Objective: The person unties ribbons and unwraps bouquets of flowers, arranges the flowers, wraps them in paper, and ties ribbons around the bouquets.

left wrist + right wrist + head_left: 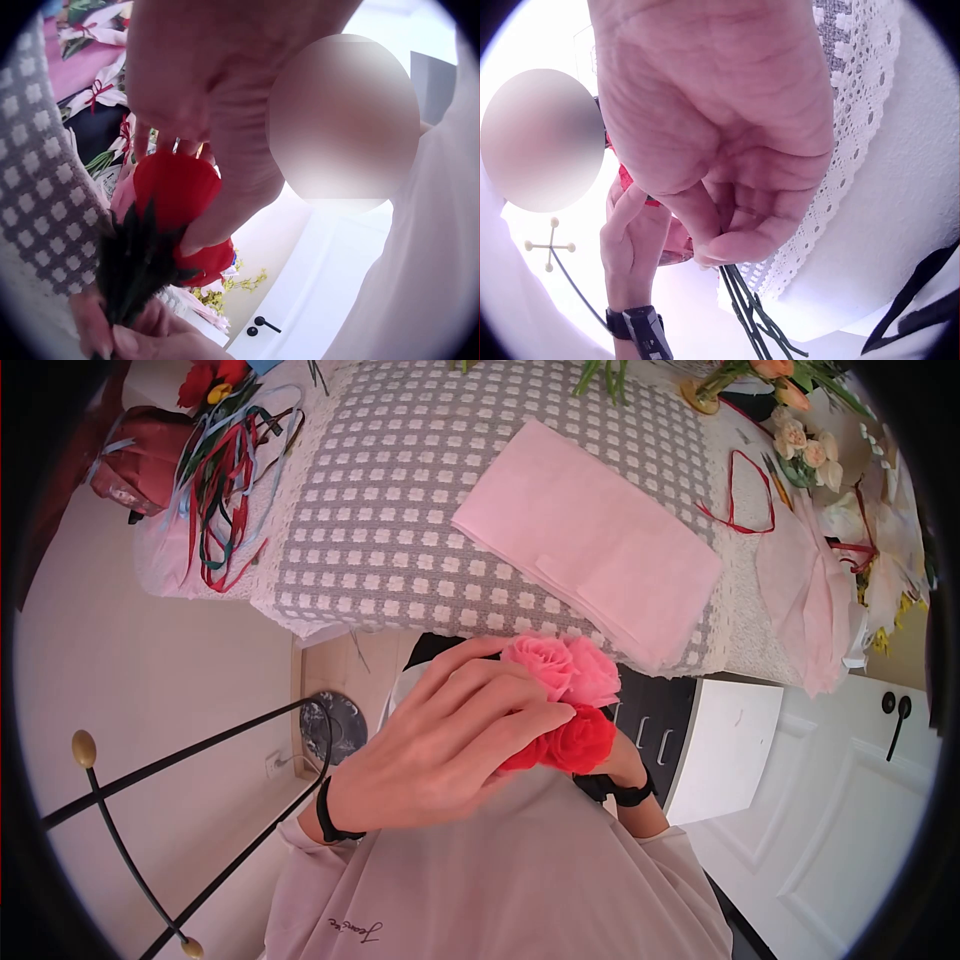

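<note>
Home interior | domestic setting is being indicated by a panelled white door (850, 800), black drawers (650, 720), pale wall (140, 690) and lace-edged checked cloth (380, 490)

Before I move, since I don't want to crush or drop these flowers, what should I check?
1. Stems gripped: ok, the right hand pinches them.
2. Blooms steadied: ok, the left hand cups the red flowers and pink flowers.
3. Stem ends even: cannot tell, the right wrist view cuts some off.
4. Stems tied together: cannot tell, the hands hide part of them.
5. Pink sheet within sight: ok, on the checked cloth.
6. Sheet opened out: not ok, it lies folded.
</note>
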A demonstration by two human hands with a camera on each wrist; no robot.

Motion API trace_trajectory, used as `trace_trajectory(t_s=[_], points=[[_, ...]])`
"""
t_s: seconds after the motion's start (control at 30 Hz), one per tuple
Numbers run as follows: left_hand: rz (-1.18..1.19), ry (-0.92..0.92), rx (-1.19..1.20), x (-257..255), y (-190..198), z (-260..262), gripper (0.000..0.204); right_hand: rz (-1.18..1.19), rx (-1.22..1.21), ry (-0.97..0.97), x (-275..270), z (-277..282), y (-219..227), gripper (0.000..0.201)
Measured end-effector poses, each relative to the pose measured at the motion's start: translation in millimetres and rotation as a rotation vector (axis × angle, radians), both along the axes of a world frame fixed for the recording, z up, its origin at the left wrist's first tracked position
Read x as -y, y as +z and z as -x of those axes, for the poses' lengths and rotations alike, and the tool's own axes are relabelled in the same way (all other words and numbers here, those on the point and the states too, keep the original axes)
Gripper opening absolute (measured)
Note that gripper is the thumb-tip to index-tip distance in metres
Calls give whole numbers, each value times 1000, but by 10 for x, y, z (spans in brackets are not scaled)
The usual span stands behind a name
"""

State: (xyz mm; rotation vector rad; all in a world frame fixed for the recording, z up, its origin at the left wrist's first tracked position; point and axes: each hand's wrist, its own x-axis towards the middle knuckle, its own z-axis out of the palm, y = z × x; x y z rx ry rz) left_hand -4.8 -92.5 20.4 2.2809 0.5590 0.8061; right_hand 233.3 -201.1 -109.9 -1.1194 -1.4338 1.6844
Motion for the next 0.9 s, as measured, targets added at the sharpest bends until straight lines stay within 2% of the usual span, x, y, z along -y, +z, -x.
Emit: trace_trajectory(t_s=[0.07, 0.2, 0.27, 0.5, 0.77, 0.9], points=[[-8, -16, -13, -1, 4, 20, 60, -263, 139, 41, -40, 2, 90, 50], [-94, -50, -54, -30, 24, 71, 52, -193, 147, 125, -102, -27, 226, 47], [-95, -75, -61, -63, 40, 70, 49, -306, 118, 108, -105, -5, 190, 46], [-11, -164, -30, -108, 22, 72, 46, -280, 154, 130, -97, -28, 127, 43], [180, -170, 29, -183, 5, 78, 50, -224, -45, 121, -216, 42, 235, 38], [193, -185, -15, -188, 6, 78, 45, -289, -5, 162, -232, 43, 197, 37]])
